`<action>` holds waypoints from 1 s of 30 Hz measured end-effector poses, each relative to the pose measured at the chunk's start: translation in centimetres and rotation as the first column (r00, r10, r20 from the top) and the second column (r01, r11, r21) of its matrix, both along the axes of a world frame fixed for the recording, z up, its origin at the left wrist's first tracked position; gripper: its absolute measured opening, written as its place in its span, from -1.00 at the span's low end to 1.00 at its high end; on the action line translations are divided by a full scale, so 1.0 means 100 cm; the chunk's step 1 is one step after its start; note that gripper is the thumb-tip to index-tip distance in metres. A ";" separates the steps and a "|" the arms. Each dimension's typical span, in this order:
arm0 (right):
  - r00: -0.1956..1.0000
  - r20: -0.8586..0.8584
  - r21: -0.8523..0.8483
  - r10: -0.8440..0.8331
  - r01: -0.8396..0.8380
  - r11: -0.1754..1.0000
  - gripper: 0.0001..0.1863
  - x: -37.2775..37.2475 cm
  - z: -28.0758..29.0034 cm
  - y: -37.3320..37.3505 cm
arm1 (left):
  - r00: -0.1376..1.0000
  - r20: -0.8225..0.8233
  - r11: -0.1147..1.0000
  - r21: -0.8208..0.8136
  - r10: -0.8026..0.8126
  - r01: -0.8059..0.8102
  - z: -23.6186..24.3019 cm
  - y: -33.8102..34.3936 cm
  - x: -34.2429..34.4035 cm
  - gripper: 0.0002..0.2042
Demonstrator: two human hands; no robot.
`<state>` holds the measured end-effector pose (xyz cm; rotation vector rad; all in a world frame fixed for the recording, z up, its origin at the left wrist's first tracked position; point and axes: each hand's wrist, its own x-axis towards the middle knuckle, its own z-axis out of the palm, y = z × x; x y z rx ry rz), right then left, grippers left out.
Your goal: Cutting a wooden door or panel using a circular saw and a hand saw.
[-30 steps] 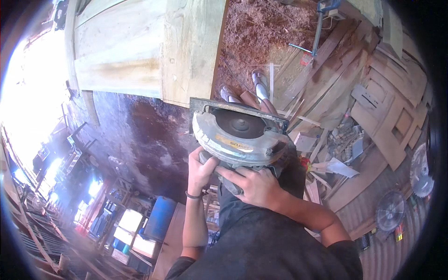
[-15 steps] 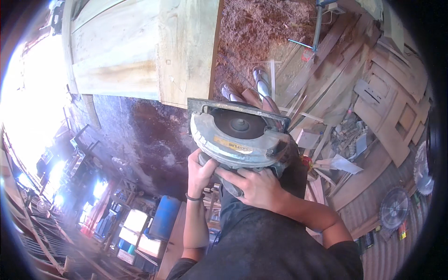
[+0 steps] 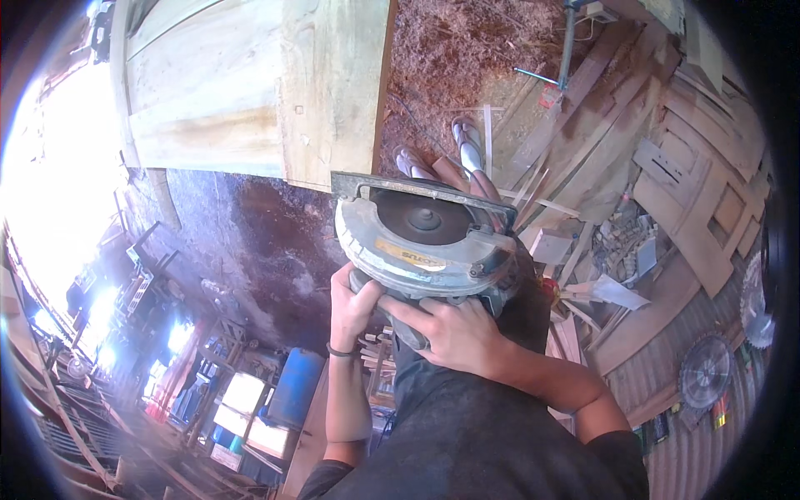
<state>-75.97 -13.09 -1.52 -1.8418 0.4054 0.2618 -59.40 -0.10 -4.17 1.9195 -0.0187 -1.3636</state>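
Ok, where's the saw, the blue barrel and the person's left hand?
Saw (image 3: 423, 265): head view, on its curved guard.
Blue barrel (image 3: 296, 387): head view, on its side.
Left hand (image 3: 351, 306): head view, below the thumb.

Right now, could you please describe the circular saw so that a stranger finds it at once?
Start from the big pale wooden panel, upper left. By its lower right corner is the circular saw, held in the left hand and right hand. Its scuffed grey guard, curving along a dark round blade, sets it apart from the flat boards at right.
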 end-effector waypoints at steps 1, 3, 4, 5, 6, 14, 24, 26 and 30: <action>1.000 0.001 0.000 0.000 0.000 1.000 -0.29 0.001 0.000 0.000 | 1.000 -0.008 1.000 -0.008 0.005 -0.005 0.001 -0.001 0.000 -0.70; 1.000 -0.005 0.012 -0.003 0.003 1.000 -0.29 0.002 0.001 -0.002 | 1.000 -0.015 1.000 -0.015 0.010 -0.010 0.002 -0.002 0.001 -0.70; 1.000 -0.005 0.012 -0.004 0.004 1.000 -0.29 0.001 0.000 -0.001 | 1.000 -0.012 1.000 -0.016 0.014 -0.014 0.002 -0.003 0.001 -0.69; 1.000 0.006 0.002 -0.011 0.011 1.000 -0.30 0.001 -0.001 0.001 | 1.000 -0.009 1.000 -0.017 0.018 -0.019 0.003 -0.003 0.001 -0.69; 1.000 0.016 -0.009 -0.019 0.019 1.000 -0.30 0.001 -0.002 0.002 | 1.000 -0.010 1.000 -0.017 0.017 -0.018 0.003 -0.004 0.001 -0.69; 0.996 -0.088 0.080 0.025 -0.018 0.997 -0.14 0.003 0.002 0.002 | 1.000 0.000 1.000 -0.012 -0.019 0.019 0.001 0.000 0.004 -0.69; 0.994 -0.109 0.123 0.033 -0.019 0.992 -0.15 0.006 0.004 0.000 | 1.000 0.007 1.000 0.007 -0.030 0.030 0.002 0.001 0.005 -0.70; 0.994 -0.107 0.104 0.032 -0.020 0.994 -0.16 0.006 0.004 0.000 | 1.000 0.006 1.000 0.004 -0.013 0.013 0.001 0.002 0.005 -0.70; 0.996 -0.088 0.092 0.011 -0.003 0.996 -0.18 0.006 0.003 0.002 | 1.000 -0.012 1.000 -0.001 -0.001 0.001 0.001 0.001 0.005 -0.70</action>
